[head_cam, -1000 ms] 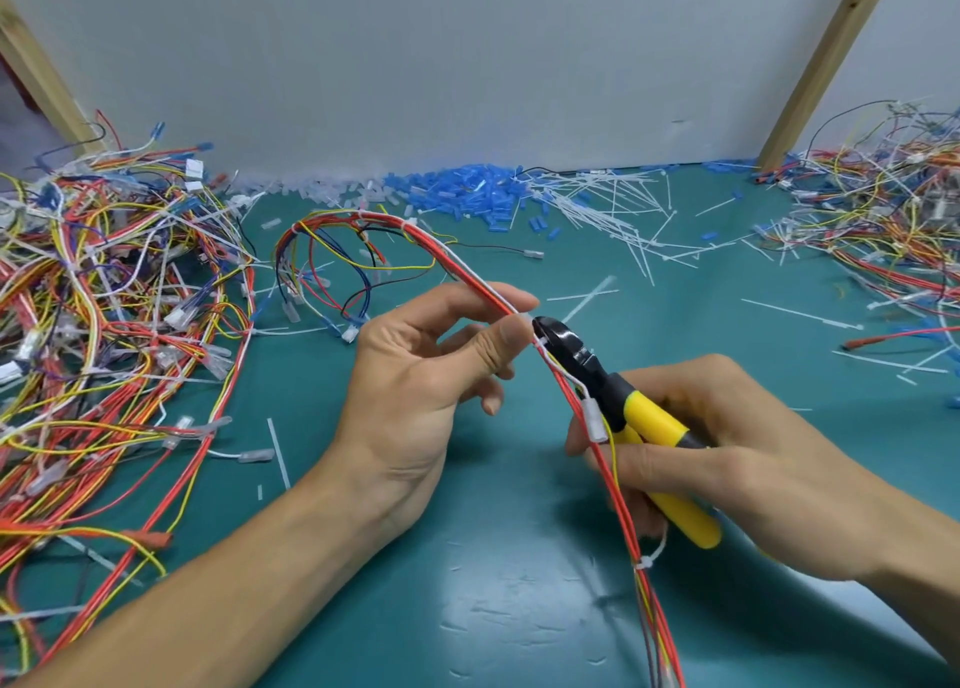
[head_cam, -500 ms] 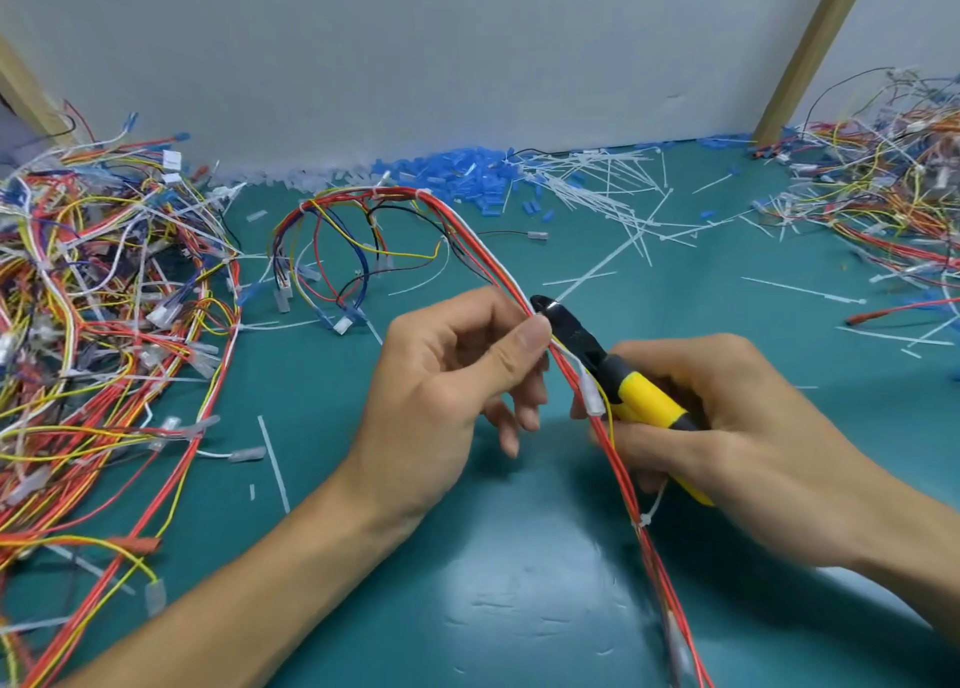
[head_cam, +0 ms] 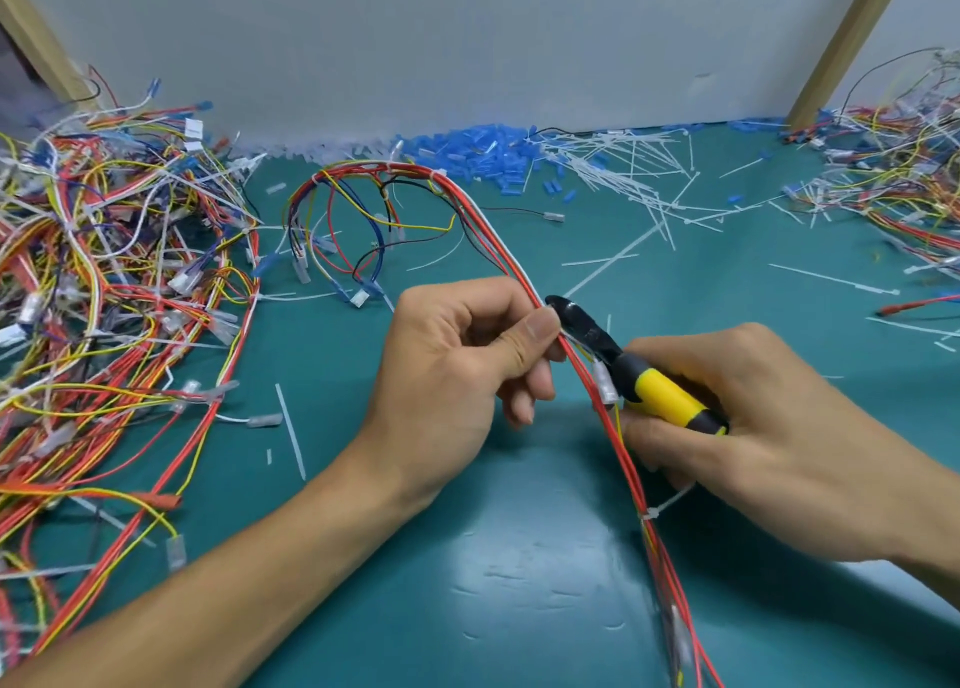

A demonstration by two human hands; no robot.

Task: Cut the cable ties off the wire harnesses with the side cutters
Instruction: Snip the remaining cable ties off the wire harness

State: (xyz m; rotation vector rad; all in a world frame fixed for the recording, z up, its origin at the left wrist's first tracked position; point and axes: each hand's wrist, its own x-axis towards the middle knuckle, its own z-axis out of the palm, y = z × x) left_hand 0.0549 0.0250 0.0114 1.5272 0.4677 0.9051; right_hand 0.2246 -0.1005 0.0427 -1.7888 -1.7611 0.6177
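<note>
A wire harness (head_cam: pixel 470 204) of mostly red wires arcs from the back of the teal mat down between my hands to the bottom edge. My left hand (head_cam: pixel 457 375) pinches the bundle between thumb and fingers at mid-frame. My right hand (head_cam: pixel 748 427) grips the yellow-and-black side cutters (head_cam: pixel 654 391), whose black jaws (head_cam: pixel 576 318) sit against the wires just beside my left thumb. A white cable tie (head_cam: pixel 657 508) still wraps the bundle lower down, below my right hand. Whether the jaws are around a tie is hidden by my thumb.
A big tangle of harnesses (head_cam: pixel 104 297) fills the left side, and another heap (head_cam: pixel 898 178) lies at the far right. Cut white ties (head_cam: pixel 628 178) and blue sleeve pieces (head_cam: pixel 483 152) are scattered along the grey back wall. Wooden posts stand at both back corners.
My left fingers have curled from open to a pinch on the bundle. The cutter jaws have slid closer to my left thumb. The harness loop has shifted slightly right.
</note>
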